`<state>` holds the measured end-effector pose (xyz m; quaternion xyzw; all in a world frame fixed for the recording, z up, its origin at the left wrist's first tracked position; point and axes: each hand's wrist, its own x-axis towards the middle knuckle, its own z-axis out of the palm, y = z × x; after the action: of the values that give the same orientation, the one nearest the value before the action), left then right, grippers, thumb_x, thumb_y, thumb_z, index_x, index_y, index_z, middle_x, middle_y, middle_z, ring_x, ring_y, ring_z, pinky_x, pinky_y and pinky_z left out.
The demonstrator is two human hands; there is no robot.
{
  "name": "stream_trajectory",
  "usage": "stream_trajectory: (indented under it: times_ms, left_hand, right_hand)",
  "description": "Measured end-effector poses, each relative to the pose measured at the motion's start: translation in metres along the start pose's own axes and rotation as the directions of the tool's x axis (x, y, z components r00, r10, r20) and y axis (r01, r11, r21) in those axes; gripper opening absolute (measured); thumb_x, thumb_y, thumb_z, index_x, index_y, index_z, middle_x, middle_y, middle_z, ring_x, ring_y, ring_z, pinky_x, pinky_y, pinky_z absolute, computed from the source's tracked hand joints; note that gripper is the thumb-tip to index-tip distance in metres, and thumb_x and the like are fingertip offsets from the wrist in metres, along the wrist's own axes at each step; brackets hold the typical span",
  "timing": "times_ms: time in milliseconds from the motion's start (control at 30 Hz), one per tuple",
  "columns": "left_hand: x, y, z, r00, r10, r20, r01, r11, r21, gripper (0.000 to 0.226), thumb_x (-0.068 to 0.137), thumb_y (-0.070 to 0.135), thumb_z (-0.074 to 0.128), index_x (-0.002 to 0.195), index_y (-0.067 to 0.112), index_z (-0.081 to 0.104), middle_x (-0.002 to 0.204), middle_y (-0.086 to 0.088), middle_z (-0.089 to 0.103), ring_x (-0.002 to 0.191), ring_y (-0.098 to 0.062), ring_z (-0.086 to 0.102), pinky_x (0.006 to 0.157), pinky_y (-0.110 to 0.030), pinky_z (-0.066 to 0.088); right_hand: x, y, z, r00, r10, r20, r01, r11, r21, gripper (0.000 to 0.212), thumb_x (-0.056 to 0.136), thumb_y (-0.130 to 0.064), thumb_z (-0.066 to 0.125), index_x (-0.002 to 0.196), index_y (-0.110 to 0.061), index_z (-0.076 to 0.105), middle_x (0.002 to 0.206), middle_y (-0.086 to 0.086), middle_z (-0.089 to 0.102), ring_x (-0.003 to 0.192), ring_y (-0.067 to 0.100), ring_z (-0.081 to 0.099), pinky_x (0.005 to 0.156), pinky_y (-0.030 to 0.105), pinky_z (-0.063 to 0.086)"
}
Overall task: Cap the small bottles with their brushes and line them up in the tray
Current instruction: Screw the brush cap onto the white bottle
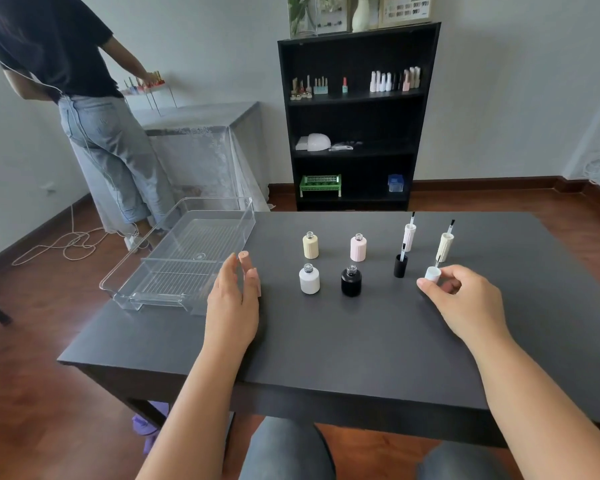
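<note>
A: What could go wrong from here?

B: The right hand [465, 303] pinches the white cap [432, 274] low at its rim, brush up. My guess is that a tilt on the way over could clip the black cap [400, 266] just beside it, which looks easy to topple. A skewed brush might also catch the neck of the white bottle [309, 279] and tip it; none of the bottles are being steadied.

A: And the left hand [234, 299]?

B: Fingers [245, 261] straight and relaxed, holding nothing, between the tray [184, 252] and the white bottle. It would need to hold the bottle, I think.

A: Where is everything relative to the white bottle?

B: The black bottle [351, 280] is just right of it; the cream bottle [310, 245] is behind it, and the pink bottle [358, 248] is diagonally behind. All four are uncapped on the tabletop [343, 341]. The white cap sits well to the right, past the black cap, with the right hand's fingers [426, 284] curled round it. Two taller caps, pale [409, 237] and cream [445, 247], stand behind, brushes up. The tray is to the left, with no bottles in it.
</note>
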<state>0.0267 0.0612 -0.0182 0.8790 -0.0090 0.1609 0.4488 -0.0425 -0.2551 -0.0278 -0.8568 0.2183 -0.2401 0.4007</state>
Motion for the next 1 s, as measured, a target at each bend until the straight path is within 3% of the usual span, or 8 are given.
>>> stream_trajectory:
  times_ms: [67, 167, 267, 333, 500, 600, 767, 1000]
  left_hand:
    - [-0.009, 0.008, 0.0, 0.982, 0.156, -0.106, -0.152, 0.987, 0.044, 0.052, 0.099, 0.029, 0.047, 0.146, 0.016, 0.03, 0.151, -0.002, 0.036, 0.138, -0.02, 0.034, 0.108, -0.037, 0.032]
    - [-0.02, 0.027, 0.01, 0.889, 0.43, -0.158, -0.42, 0.902, 0.096, 0.053, 0.093, 0.013, 0.057, 0.142, 0.006, 0.038, 0.153, -0.01, 0.032, 0.142, -0.028, 0.03, 0.109, -0.051, 0.035]
    - [-0.024, 0.04, 0.028, 0.84, 0.537, -0.078, -0.525, 0.84, 0.135, 0.048, 0.089, 0.007, 0.063, 0.135, 0.002, 0.049, 0.144, -0.015, 0.044, 0.135, -0.032, 0.04, 0.119, -0.044, 0.019]
    - [-0.025, 0.043, 0.039, 0.863, 0.505, 0.027, -0.504, 0.855, 0.119, 0.051, 0.089, 0.009, 0.064, 0.137, 0.004, 0.047, 0.142, -0.012, 0.045, 0.13, -0.029, 0.046, 0.117, -0.026, 0.019]
    - [-0.019, 0.038, 0.056, 0.93, 0.264, 0.256, -0.295, 0.951, 0.093, 0.06, 0.093, 0.024, 0.059, 0.146, 0.021, 0.033, 0.142, 0.002, 0.041, 0.121, -0.02, 0.047, 0.096, -0.021, 0.033]
    - [-0.017, 0.038, 0.055, 0.937, 0.225, 0.267, -0.252, 0.965, 0.073, 0.052, 0.092, 0.023, 0.06, 0.139, 0.024, 0.04, 0.125, 0.003, 0.052, 0.104, -0.018, 0.053, 0.085, -0.018, 0.031]
    - [-0.021, 0.037, 0.052, 0.939, 0.255, 0.23, -0.271, 0.962, 0.039, 0.038, 0.093, 0.021, 0.058, 0.128, 0.03, 0.047, 0.114, 0.006, 0.052, 0.079, -0.005, 0.051, 0.073, -0.019, 0.034]
    - [-0.039, 0.038, 0.048, 0.895, 0.417, 0.157, -0.39, 0.904, -0.173, 0.05, 0.086, 0.025, 0.07, 0.125, 0.04, 0.043, 0.109, 0.022, 0.049, 0.093, 0.004, 0.054, 0.071, -0.007, 0.045]
  right_hand:
    - [0.0, 0.001, 0.0, 1.0, 0.0, 0.0, 0.0, 1.0, -0.003, 0.013, 0.078, -0.036, 0.074, 0.077, -0.029, 0.062, 0.064, -0.006, 0.059, 0.062, 0.005, 0.054, 0.051, 0.022, 0.034]
    - [0.0, 0.001, 0.001, 1.0, -0.002, 0.008, 0.002, 1.0, -0.006, 0.013, 0.078, -0.036, 0.074, 0.079, -0.028, 0.064, 0.065, -0.006, 0.06, 0.063, 0.007, 0.055, 0.051, 0.022, 0.035]
    - [0.0, 0.0, 0.0, 1.0, -0.004, 0.013, 0.004, 1.0, -0.002, 0.013, 0.078, -0.036, 0.074, 0.077, -0.029, 0.063, 0.065, -0.005, 0.06, 0.063, 0.006, 0.056, 0.051, 0.023, 0.035]
    - [-0.001, 0.001, 0.0, 1.0, -0.003, 0.014, 0.003, 1.0, 0.014, 0.013, 0.078, -0.036, 0.075, 0.077, -0.03, 0.063, 0.065, -0.005, 0.06, 0.062, 0.006, 0.056, 0.051, 0.022, 0.036]
    - [-0.004, -0.001, -0.002, 0.998, -0.044, 0.039, 0.04, 0.995, 0.092, 0.013, 0.075, -0.033, 0.078, 0.079, -0.031, 0.065, 0.064, -0.007, 0.06, 0.06, 0.005, 0.054, 0.054, 0.018, 0.039]
    - [-0.007, -0.005, -0.003, 0.997, -0.064, 0.049, 0.053, 0.977, 0.205, 0.014, 0.073, -0.032, 0.08, 0.078, -0.034, 0.067, 0.066, -0.013, 0.062, 0.059, 0.0, 0.052, 0.052, 0.006, 0.038]
    - [-0.023, -0.018, 0.001, 0.991, -0.129, 0.04, 0.107, 0.932, 0.346, 0.017, 0.068, -0.028, 0.084, 0.077, -0.034, 0.07, 0.069, -0.009, 0.067, 0.058, 0.001, 0.054, 0.057, 0.006, 0.043]
    - [-0.055, -0.029, 0.009, 0.953, -0.254, 0.166, 0.14, 0.854, 0.501, 0.017, 0.073, -0.046, 0.076, 0.088, -0.04, 0.074, 0.081, -0.013, 0.073, 0.069, 0.003, 0.063, 0.066, 0.013, 0.049]
